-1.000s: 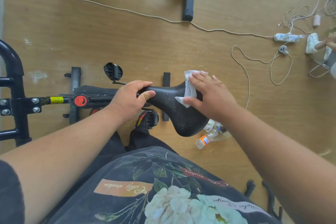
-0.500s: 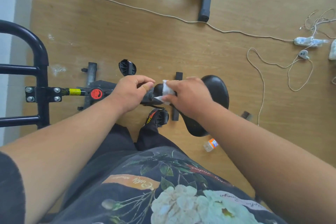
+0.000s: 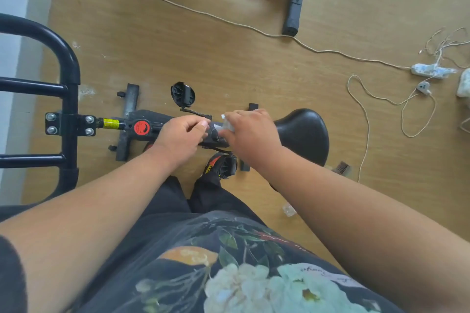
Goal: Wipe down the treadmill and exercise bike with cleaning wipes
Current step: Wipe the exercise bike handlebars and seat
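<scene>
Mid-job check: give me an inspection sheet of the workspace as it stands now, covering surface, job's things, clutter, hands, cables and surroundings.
Surface: wooden floor, pale scuffs near the wall.
Job's things: exercise bike seat black, wide end uncovered; white cleaning wipe on the narrow front of the seat.
Clutter: clear plastic bottle on the floor under the right forearm; brush beside the seat.
Hands: left hand grips the bike just ahead of the seat; right hand holds the wipe.
Cables: long white cord runs across the floor to a power strip; a looped cord lies nearby.
Surroundings: black handlebar frame at left; second black equipment frame at top.
</scene>
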